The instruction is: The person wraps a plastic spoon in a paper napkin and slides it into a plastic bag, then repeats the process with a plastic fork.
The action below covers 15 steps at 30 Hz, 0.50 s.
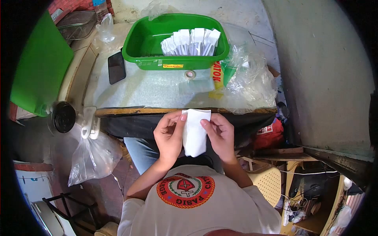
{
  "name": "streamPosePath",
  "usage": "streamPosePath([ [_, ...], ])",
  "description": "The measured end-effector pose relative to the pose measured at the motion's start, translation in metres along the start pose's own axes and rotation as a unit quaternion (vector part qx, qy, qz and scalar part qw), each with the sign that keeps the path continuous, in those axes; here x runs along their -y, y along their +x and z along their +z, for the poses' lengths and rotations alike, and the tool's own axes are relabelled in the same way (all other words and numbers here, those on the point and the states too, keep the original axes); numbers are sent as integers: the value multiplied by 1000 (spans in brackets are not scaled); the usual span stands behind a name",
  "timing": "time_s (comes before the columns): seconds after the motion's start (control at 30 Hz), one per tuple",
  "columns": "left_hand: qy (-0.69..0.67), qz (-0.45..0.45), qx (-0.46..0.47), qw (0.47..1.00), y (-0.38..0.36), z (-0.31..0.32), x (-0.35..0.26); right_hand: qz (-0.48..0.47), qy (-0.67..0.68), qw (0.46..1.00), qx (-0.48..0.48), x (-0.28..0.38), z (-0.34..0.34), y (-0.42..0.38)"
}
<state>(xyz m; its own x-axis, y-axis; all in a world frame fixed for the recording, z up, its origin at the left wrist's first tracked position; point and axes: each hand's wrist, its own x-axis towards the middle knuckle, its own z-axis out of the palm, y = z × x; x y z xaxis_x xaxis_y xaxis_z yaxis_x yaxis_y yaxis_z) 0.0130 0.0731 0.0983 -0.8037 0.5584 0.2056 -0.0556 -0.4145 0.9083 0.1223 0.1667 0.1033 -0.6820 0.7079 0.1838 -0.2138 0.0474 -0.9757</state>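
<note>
A folded white paper napkin (pixel 195 135) is held upright between both hands, just in front of the table's near edge. My left hand (pixel 170 135) pinches its left side, thumb on the face toward me. On the opposite side, my right hand (pixel 219 133) grips the napkin near its upper right corner, thumb also on the front. The fingers behind it are partly hidden. Beyond the hands, a green plastic basin (pixel 145 63) stands on the table, with several white napkin-topped packs (pixel 193 39) in clear wrapping lined up inside its right part.
On the table (pixel 138 94) lie a black phone (pixel 116 67), a tape roll (pixel 189 74), a clear plastic sleeve (pixel 197 86) and a heap of clear plastic bags (pixel 252 78) at right. A clear bag (pixel 96 157) hangs at left. A wall (pixel 323 70) bounds the right side.
</note>
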Motion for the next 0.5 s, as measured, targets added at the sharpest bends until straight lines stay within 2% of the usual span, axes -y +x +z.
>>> streamPosePath([
  [0.13, -19, -6, -3, 1000, -2, 5, -4, -15, -13, 999, -51, 0, 0, 1],
  [0.33, 59, 87, -9, 994, -1, -8, 7, -25, -79, 995, -62, 0, 1, 3],
  [0.4, 200, 187, 77, 959, 7, -14, 4, -25, -95, 993, -68, 0, 1, 4],
  [0.5, 211, 163, 110, 958, 9, -16, -4, -23, -76, 994, -69, 3, 3, 7],
])
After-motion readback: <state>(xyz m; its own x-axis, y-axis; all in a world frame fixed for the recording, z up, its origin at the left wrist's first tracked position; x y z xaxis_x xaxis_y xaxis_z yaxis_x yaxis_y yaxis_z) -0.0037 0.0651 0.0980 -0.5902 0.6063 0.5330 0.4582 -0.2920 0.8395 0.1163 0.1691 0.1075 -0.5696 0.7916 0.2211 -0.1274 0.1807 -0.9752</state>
